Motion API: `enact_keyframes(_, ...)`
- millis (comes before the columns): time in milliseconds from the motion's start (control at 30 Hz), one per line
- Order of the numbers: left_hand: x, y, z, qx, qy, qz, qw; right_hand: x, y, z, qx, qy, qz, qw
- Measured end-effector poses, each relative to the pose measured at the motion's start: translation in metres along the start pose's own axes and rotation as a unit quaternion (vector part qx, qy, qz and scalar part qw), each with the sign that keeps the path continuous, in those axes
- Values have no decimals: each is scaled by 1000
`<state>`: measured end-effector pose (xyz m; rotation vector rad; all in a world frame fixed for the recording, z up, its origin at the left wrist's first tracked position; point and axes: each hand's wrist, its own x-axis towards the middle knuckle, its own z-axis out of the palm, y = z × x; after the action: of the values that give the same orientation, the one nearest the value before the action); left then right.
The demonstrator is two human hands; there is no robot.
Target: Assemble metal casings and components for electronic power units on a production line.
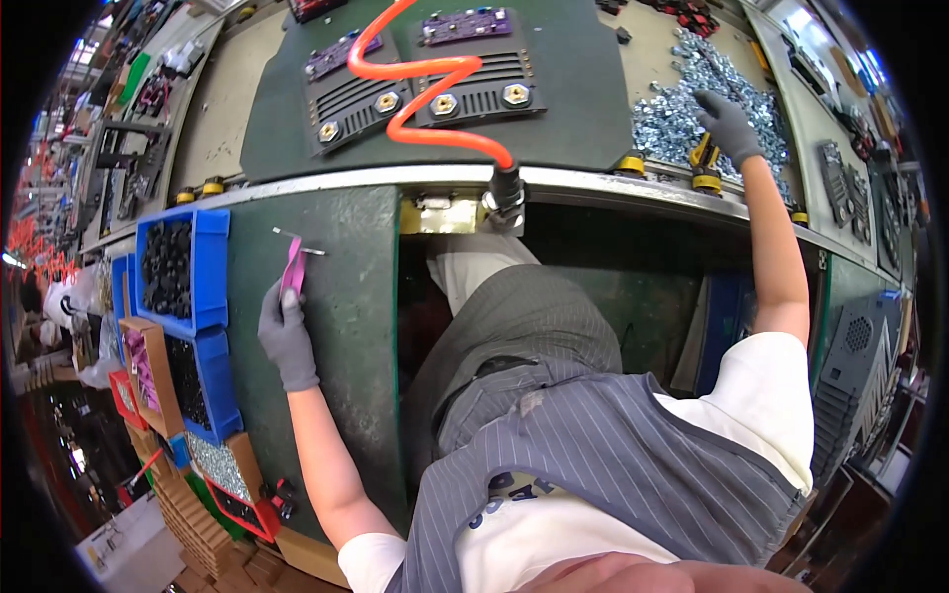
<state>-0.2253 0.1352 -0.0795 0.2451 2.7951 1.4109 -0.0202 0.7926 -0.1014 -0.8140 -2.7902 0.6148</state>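
The counter (219,94), pale and smooth, runs behind the orange hose (420,138) and beyond it on both sides, its near border a straight metal rail (346,179) passing beside the hose's lower end. A dark green mat (583,79) with angled corners lies under the hose; a broad strip of it shows to the hose's right, a narrower one to its left. Nearer the person and left of the hose spreads a scuffed green work surface (346,296), giving the left arm wide room as far as its straight right edge, where a dark gap begins. Far left of the hose, blue plastic bins (212,272) with raised walls bound that surface.

Right of the hose, beyond the mat, sits a loose heap of shiny metal pieces (657,124). Beneath and beside the hose are two flat black slotted plates (341,91), bearing purple circuit boards (465,27) and hexagonal fittings (516,95).

The gloved left hand (285,334), left of the hose, pinches a slim pink strip (294,267) topped by a thin pale crosspiece (301,243). The gloved right hand (732,128), well right of the hose, is over the heap, fingers bent; whether it grips anything cannot be told.
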Motion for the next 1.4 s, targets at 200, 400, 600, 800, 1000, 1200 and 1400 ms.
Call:
enact_keyframes(200, 1, -2, 2, -77, 32, -14, 996, 42, -35, 29, -76, 1, -21, 997)
enact_keyframes(400, -3, 8, 5, -99, 70, 27, 992, 94, -48, 46, -262, -150, -4, 953)
enact_keyframes(600, 5, -4, -17, 18, 201, 99, 974, 98, -3, 53, -61, 5, -46, 997)
enact_keyframes(800, 25, 72, -38, -70, 158, 45, 984, 111, 120, 50, 678, 125, 263, 675)
enact_keyframes(1000, 58, 111, -19, -33, 67, 55, 996, 127, 1, 16, 823, 28, 166, 542)
enact_keyframes(1200, 92, 127, 11, -37, -4, 92, 995, 121, -177, 21, 646, -173, -46, 742)
enact_keyframes(1400, 111, 145, 36, 29, -49, 165, 985, 145, -218, 55, 547, -298, -83, 778)
